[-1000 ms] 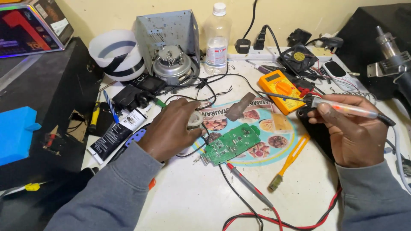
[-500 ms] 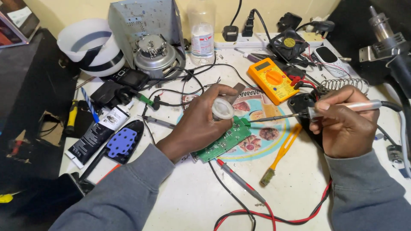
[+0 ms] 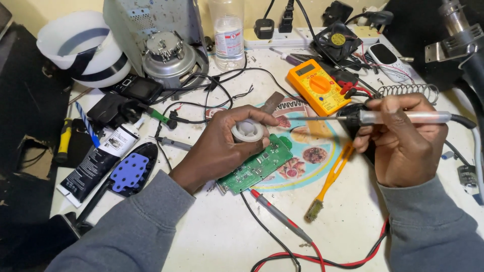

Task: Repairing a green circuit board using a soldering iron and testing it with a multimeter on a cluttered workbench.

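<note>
My left hand holds a small round white spool between thumb and fingers, just above a green circuit board lying on a printed round mat. My right hand grips a soldering iron by its pale handle. The iron's thin metal tip points left toward the spool and stops a little short of it. Grey sleeves cover both forearms.
An orange multimeter lies behind the mat, its red probe and leads in front. A yellow brush, a coiled iron stand, a plastic bottle, a metal motor housing, a black tube and tangled wires crowd the bench.
My left hand has lifted the white spool from the board up toward the iron. My right hand has swung the soldering iron level, tip pointing left. The camera has moved closer.
</note>
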